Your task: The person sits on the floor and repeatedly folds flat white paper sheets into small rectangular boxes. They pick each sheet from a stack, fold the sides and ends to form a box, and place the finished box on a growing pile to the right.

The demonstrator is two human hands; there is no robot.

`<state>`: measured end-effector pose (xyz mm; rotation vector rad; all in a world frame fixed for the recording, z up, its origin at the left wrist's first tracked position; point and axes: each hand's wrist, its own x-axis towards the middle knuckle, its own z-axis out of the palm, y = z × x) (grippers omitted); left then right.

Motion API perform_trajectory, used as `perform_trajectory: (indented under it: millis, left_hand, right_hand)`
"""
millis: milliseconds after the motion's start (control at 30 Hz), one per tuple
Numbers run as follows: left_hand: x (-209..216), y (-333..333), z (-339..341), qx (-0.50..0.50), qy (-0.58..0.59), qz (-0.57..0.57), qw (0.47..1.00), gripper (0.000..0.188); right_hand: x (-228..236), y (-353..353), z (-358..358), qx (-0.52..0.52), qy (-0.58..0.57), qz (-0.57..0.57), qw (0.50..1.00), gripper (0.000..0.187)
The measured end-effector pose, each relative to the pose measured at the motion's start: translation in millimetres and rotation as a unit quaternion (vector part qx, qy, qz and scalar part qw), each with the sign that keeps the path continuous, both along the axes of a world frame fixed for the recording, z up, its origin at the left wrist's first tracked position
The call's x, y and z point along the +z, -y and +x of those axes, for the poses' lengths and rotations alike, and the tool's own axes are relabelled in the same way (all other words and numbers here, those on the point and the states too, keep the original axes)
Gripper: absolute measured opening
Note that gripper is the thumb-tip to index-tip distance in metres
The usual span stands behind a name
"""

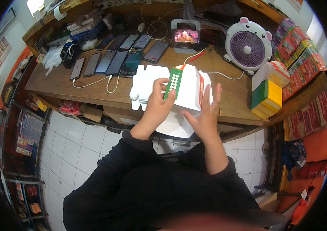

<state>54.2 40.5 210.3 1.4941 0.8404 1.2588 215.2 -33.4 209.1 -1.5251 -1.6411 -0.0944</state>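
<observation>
A partly folded cardboard box (187,86), white inside with a green checkered panel and a red-patterned edge, is at the desk's front edge. My left hand (157,106) grips its green side, thumb on the panel and fingers curled around the edge. At the box's right side, my right hand (206,119) has its fingers spread, close to the red-patterned flap; whether they touch it I cannot tell. A white flap hangs below, between my hands. Left of the box lies a stack of flat white carton blanks (148,81), partly hidden by my left hand.
Several phones (117,61) lie at the left, some on white cables. A propped phone (185,36) with a lit screen stands behind the box. To the right are a bear-shaped fan (248,46), a yellow-green box (267,99) and hanging colourful sachets (306,61).
</observation>
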Motion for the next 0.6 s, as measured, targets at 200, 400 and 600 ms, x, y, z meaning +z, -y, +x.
perform_trajectory:
  millis: [200, 400, 600]
  left_hand:
    - [13.2, 6.9, -6.8, 0.005, -0.278, 0.268, 0.922, 0.036]
    - [13.6, 1.1, -10.7, -0.096, -0.196, 0.228, 0.949, 0.038]
    - [-2.8, 9.5, 5.7, -0.092, -0.046, 0.160, 0.982, 0.044]
  right_hand:
    - [13.6, 2.0, 24.7, 0.100, 0.072, -0.106, 0.987, 0.046]
    - [-7.9, 15.5, 22.4, 0.122, -0.169, 0.043, 0.977, 0.049]
    - [-63.8, 56.8, -2.8, 0.275, -0.537, -0.112, 0.789, 0.111]
